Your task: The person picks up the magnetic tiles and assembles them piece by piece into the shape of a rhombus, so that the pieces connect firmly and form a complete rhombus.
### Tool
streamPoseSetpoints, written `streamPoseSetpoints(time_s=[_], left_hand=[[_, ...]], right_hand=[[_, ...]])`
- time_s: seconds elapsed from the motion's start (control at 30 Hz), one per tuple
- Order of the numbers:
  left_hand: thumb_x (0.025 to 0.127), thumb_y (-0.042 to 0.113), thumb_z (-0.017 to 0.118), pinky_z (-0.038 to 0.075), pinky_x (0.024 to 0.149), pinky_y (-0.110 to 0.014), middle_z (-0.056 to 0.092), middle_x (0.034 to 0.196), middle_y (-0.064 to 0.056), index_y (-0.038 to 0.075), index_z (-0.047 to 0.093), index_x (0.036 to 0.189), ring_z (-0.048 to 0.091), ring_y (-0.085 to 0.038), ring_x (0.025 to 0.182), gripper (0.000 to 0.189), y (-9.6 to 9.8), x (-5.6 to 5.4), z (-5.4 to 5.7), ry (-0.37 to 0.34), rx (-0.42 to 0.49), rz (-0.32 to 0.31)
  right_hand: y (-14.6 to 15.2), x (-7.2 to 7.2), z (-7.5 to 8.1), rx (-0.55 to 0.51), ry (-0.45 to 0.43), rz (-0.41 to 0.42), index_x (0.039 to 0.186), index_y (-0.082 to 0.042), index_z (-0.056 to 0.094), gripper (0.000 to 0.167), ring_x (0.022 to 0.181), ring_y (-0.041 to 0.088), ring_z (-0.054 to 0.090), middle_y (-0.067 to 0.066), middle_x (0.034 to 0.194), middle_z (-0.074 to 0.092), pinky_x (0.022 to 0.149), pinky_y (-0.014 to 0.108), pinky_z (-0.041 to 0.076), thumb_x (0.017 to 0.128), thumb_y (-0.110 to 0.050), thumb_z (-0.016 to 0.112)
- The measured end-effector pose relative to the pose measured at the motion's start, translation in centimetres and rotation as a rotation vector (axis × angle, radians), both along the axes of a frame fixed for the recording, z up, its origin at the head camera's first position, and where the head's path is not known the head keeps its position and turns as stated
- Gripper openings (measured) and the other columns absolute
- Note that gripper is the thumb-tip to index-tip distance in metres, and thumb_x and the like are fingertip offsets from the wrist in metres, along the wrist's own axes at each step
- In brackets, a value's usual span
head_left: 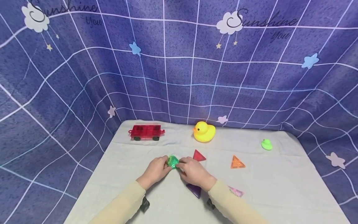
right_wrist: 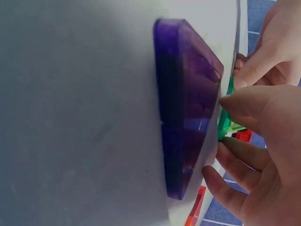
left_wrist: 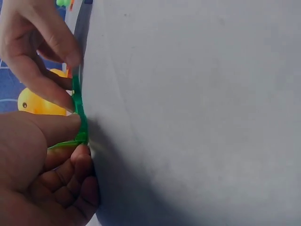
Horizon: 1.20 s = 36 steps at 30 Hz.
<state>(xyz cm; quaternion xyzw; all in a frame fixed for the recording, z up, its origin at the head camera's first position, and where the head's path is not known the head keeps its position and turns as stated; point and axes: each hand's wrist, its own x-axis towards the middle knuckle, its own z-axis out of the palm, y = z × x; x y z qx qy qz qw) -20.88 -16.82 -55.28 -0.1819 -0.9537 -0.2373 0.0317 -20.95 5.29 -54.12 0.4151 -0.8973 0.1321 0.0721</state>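
Observation:
Low over the middle of the white cloth, both hands meet at a translucent green triangular tile [head_left: 173,162]. My left hand [head_left: 155,169] pinches its left side between thumb and fingers. A yellow-green tile [left_wrist: 66,143] stands against the green one at that hand, partly hidden by the fingers. From the other side, my right hand [head_left: 194,171] holds the green tile's edge with its fingertips. Beneath the right wrist lies a purple triangular tile [right_wrist: 193,108], close to that wrist's camera. Just beyond the right hand is a red triangular tile [head_left: 199,155].
An orange triangular tile [head_left: 237,162] and a partly covered pink tile [head_left: 236,191] lie to the right. Along the back stand a red toy wagon [head_left: 146,132], a yellow rubber duck [head_left: 205,133] and a small green duck [head_left: 267,144]. A blue patterned curtain [head_left: 179,71] surrounds the cloth.

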Motion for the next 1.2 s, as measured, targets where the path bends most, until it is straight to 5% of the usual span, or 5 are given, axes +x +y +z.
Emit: streamPoseSetpoints(time_s=[0.4,1.0,1.2], left_hand=[[0.092,0.016,0.080,0.039,0.058,-0.028,0.047,0.068,0.007,0.013,0.057,0.088,0.043,-0.008,0.061,0.024,-0.1,-0.2,0.3,-0.038,-0.005,-0.020],[0.093,0.019,0.079,0.040,0.059,-0.029,0.050,0.068,0.006,0.014,0.056,0.089,0.044,-0.008,0.061,0.023,-0.2,-0.6,0.3,-0.069,-0.008,-0.037],[0.093,0.018,0.079,0.039,0.058,-0.029,0.051,0.068,0.004,0.013,0.056,0.089,0.044,-0.009,0.061,0.024,-0.3,-0.6,0.4,-0.065,-0.012,-0.034]], right_hand=[[1.6,-0.7,0.2,-0.091,0.004,0.008,0.126,-0.004,0.071,0.038,0.111,0.028,0.066,0.014,0.123,0.067,0.099,0.043,0.052,0.090,-0.012,0.079],[7.6,-2.9,-0.4,-0.059,0.017,-0.273,0.127,-0.002,0.070,0.045,0.120,0.035,0.060,0.017,0.127,0.066,0.095,0.054,0.050,0.085,-0.013,0.082],[8.5,-3.1,-0.7,-0.080,0.046,-0.265,0.119,0.001,0.072,0.038,0.107,0.034,0.064,0.014,0.115,0.068,0.089,0.051,0.053,0.085,-0.011,0.083]])
